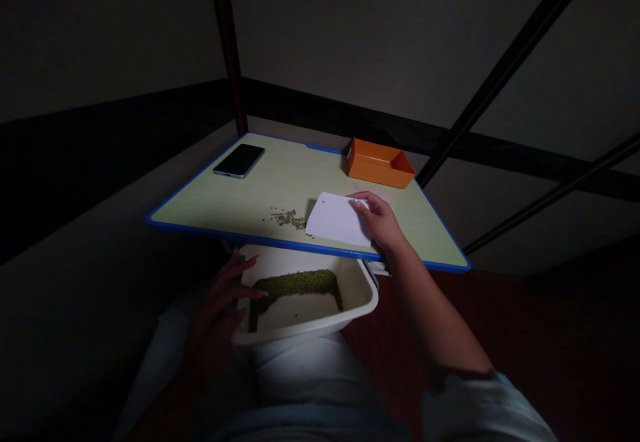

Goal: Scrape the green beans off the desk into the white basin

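My right hand [376, 219] pinches a white plastic scraper [337, 219], tilted over the tabletop near its front edge. Beside the scraper's left edge lies a loose scatter of small green beans [289, 219]. Below the table edge, on my lap, sits a white tub [357, 289] with more green beans [295, 283] heaped along its far side and left corner. My left hand [227, 302] rests at the tub's left rim with its fingers spread, some reaching over the inside. Shadow covers much of that hand.
The small table [195, 205] has a pale top and a blue edge. A phone [240, 161] lies at its back left. An orange open box [381, 163] stands at the back right. Dark-banded wall panels [340, 42] rise close behind the table.
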`<state>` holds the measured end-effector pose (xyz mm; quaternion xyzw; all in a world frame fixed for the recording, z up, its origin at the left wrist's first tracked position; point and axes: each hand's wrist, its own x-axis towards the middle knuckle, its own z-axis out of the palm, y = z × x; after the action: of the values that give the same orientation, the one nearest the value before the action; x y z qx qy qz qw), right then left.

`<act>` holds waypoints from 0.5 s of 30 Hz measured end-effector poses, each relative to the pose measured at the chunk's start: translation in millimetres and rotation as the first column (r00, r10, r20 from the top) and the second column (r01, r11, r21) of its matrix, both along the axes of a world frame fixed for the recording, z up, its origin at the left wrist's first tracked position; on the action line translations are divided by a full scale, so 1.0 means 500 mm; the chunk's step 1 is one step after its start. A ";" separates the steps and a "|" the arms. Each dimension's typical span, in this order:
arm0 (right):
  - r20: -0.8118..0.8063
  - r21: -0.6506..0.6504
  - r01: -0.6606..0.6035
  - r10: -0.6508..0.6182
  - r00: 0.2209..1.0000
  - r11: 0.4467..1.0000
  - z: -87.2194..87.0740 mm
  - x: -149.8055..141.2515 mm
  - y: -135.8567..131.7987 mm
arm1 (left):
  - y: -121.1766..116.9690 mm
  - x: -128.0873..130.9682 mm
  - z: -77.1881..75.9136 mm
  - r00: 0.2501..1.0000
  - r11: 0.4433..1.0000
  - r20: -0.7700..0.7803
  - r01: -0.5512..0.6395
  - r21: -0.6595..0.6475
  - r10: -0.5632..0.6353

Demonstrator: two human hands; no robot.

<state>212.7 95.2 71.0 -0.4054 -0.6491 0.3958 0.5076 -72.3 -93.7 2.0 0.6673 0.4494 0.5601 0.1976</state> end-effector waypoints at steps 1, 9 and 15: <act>0.011 -0.003 0.000 0.000 1.000 1.000 0.000 0.000 0.000 | 0.000 0.001 0.002 1.000 1.000 0.001 -0.003 -0.001 0.003; 0.047 0.038 0.001 -0.003 0.999 0.999 -0.004 0.002 0.000 | 0.000 0.000 0.003 0.999 1.000 -0.044 -0.013 0.008 0.014; 0.036 0.018 -0.034 0.034 0.999 0.999 -0.009 0.005 0.003 | -0.001 0.001 0.002 1.000 1.000 -0.011 0.000 -0.005 0.000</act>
<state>215.0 96.8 66.5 -0.3966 -0.6686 0.3910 0.4928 -71.6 -94.2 2.9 0.6698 0.4519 0.5554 0.1966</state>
